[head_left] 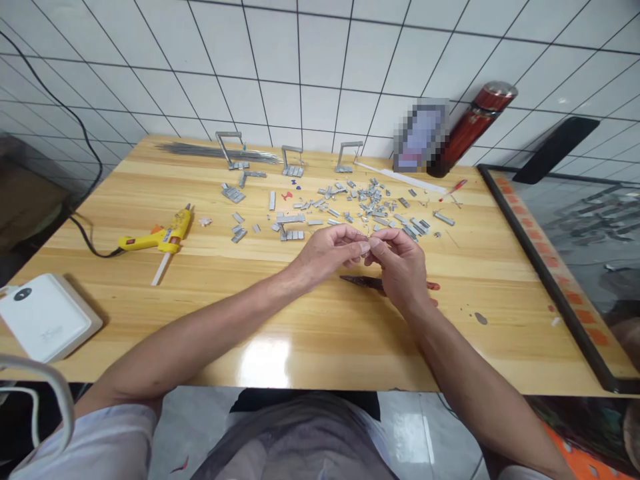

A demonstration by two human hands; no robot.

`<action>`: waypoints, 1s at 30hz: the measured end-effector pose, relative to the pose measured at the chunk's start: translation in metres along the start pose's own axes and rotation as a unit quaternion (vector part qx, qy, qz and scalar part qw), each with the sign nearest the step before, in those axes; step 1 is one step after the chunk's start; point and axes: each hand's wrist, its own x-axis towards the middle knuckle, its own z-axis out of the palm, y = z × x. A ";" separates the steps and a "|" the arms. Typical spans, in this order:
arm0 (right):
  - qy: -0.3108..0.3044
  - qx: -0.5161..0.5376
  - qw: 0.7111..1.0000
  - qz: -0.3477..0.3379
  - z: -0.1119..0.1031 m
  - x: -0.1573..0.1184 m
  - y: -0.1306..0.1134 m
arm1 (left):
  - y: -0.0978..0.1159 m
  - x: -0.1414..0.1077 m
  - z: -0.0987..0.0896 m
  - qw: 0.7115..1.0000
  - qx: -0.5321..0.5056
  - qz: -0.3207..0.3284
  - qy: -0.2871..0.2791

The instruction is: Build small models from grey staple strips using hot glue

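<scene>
My left hand (337,248) and my right hand (400,261) meet at the fingertips above the middle of the table. Both are pinched closed around something tiny that I cannot make out. Under my right hand lies a pair of pliers (367,282) with dark jaws and red handle ends; the hand covers part of it. Just beyond my fingers spreads a pile of small grey metal-looking pieces (373,197). Left of my left hand sits a small grey assembly (291,234) of strips. Farther back stand three angled grey frames, one of them an upright frame (347,157).
A yellow glue gun (173,233) with a white stick lies at left, its cord trailing off. A white power bank (50,317) rests near the left edge. Thin rods (215,153), a red flask (475,127) and a blurred upright screen line the wall. A black-framed panel (550,280) lies right.
</scene>
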 end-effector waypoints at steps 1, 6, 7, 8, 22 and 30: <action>0.000 -0.002 1.000 0.000 0.000 0.000 0.000 | 0.000 0.000 -0.001 1.000 0.007 0.001 -0.006; -0.018 -0.012 1.000 -0.003 -0.003 0.002 -0.002 | 0.003 -0.001 -0.003 0.999 0.010 0.014 -0.034; -0.019 -0.018 1.000 -0.004 -0.004 0.003 -0.002 | 0.003 -0.001 -0.003 0.999 0.011 0.014 -0.030; -0.017 -0.026 0.999 -0.006 -0.004 0.003 -0.003 | 0.004 -0.001 -0.003 1.000 0.011 0.015 -0.024; -0.024 -0.022 0.999 0.026 -0.006 0.005 -0.007 | 0.009 0.001 -0.007 0.999 0.049 0.020 0.004; -0.060 0.055 0.990 0.114 -0.007 0.012 -0.014 | 0.006 0.007 -0.013 1.000 -0.013 -0.010 -0.007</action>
